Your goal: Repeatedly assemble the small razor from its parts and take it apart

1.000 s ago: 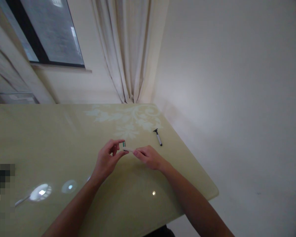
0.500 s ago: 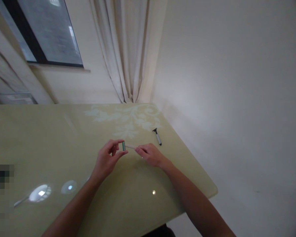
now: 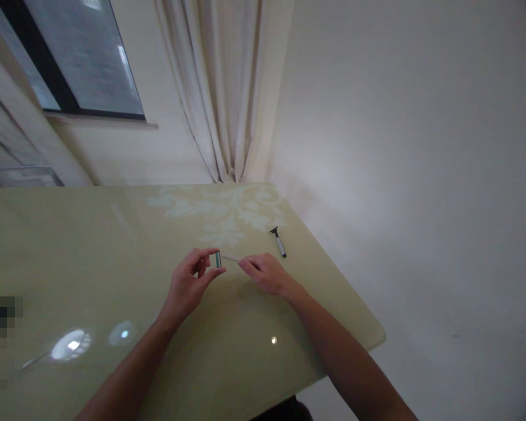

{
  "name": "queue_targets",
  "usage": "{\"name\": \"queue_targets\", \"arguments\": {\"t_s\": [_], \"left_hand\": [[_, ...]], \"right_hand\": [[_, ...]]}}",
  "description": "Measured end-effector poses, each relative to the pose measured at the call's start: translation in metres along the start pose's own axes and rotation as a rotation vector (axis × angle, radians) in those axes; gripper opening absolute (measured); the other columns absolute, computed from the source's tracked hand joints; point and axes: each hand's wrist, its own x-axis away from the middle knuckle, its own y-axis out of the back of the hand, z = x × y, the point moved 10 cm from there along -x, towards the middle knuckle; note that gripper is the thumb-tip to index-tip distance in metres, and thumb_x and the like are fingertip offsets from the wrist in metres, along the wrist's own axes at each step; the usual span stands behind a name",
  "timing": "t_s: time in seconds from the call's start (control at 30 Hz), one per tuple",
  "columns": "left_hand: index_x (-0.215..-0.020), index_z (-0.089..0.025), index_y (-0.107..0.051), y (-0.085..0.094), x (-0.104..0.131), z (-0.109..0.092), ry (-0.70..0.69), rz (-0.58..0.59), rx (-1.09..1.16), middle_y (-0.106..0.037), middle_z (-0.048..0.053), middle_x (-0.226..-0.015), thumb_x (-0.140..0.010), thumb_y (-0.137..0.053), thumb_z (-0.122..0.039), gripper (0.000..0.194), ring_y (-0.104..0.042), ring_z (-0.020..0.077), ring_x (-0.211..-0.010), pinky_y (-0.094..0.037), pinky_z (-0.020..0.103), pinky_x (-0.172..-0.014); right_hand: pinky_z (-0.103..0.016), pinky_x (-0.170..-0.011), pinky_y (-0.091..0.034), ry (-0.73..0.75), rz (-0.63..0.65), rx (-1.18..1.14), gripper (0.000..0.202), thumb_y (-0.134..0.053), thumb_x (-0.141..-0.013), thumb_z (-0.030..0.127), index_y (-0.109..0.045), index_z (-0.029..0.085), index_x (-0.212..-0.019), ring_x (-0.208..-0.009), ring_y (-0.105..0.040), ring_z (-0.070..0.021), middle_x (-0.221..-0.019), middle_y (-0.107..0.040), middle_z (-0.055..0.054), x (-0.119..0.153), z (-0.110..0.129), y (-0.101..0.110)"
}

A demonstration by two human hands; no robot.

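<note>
Between thumb and fingertip, my left hand grips a small green and dark rectangular piece, held upright above the table. My right hand is closed on a thin pale stick, whose far end points left and comes up to the small piece; whether they touch is too small to tell. Behind my right hand, a razor with a black head and a grey and black handle lies on the table.
The glossy pale green table has a rounded right corner and a white floral pattern at the back. Light curtains, a window and a wall stand beyond. A pixelated dark patch shows at the left edge.
The view has shifted very slightly. Both hands keep nearly the same pose, with the small piece and the stick still held.
</note>
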Motion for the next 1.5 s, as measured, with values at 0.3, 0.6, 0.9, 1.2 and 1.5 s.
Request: {"name": "queue_targets", "arguments": {"t_s": [0.3,0.6,0.9,1.2,1.5], "left_hand": [[-0.111,-0.024,-0.074,-0.0033,-0.0015,0.0017,-0.002,0.019,-0.005,-0.054,-0.005,-0.076,-0.079,-0.082,-0.040,0.036,-0.046,0.0099,-0.059,-0.039,0.024,-0.057],[-0.112,-0.025,-0.074,-0.0057,0.0013,-0.0019,0.015,0.052,0.004,-0.053,-0.005,-0.077,-0.080,-0.082,-0.039,0.036,-0.047,0.0100,-0.060,-0.040,0.024,-0.058],[-0.111,-0.024,-0.074,-0.0060,0.0005,-0.0055,0.022,0.052,0.006,-0.054,-0.005,-0.075,-0.079,-0.083,-0.039,0.036,-0.048,0.0105,-0.060,-0.039,0.024,-0.057],[-0.111,-0.024,-0.074,-0.0062,0.0002,-0.0046,0.036,0.052,0.019,-0.053,-0.006,-0.075,-0.078,-0.083,-0.039,0.037,-0.046,0.0103,-0.060,-0.039,0.024,-0.057],[-0.112,-0.024,-0.073,-0.0073,0.0004,-0.0024,0.040,0.062,0.012,-0.054,-0.005,-0.076,-0.079,-0.082,-0.040,0.038,-0.047,0.0106,-0.061,-0.040,0.024,-0.059]], "right_hand": [[-0.029,-0.059,-0.020,0.007,-0.020,-0.009,0.053,-0.039,-0.107,0.052,-0.047,0.018,-0.066,-0.058,-0.038,-0.0103,-0.060,-0.042,0.004,-0.0017,-0.0009,-0.0009],[-0.029,-0.061,-0.021,-0.021,-0.043,0.003,0.055,-0.039,-0.107,0.053,-0.049,0.018,-0.067,-0.060,-0.039,-0.0110,-0.061,-0.044,0.004,-0.0013,-0.0043,0.0022],[-0.029,-0.061,-0.022,-0.028,-0.043,-0.022,0.055,-0.037,-0.107,0.055,-0.046,0.019,-0.066,-0.060,-0.039,-0.0116,-0.061,-0.042,0.003,-0.0008,-0.0028,0.0036],[-0.029,-0.060,-0.021,-0.011,-0.046,-0.017,0.055,-0.037,-0.107,0.054,-0.045,0.018,-0.066,-0.058,-0.038,-0.0110,-0.060,-0.041,0.004,-0.0009,-0.0023,0.0029],[-0.029,-0.060,-0.022,-0.028,-0.037,-0.006,0.055,-0.037,-0.106,0.055,-0.045,0.018,-0.066,-0.059,-0.038,-0.0110,-0.061,-0.041,0.004,-0.0012,-0.0005,0.0027]]}}
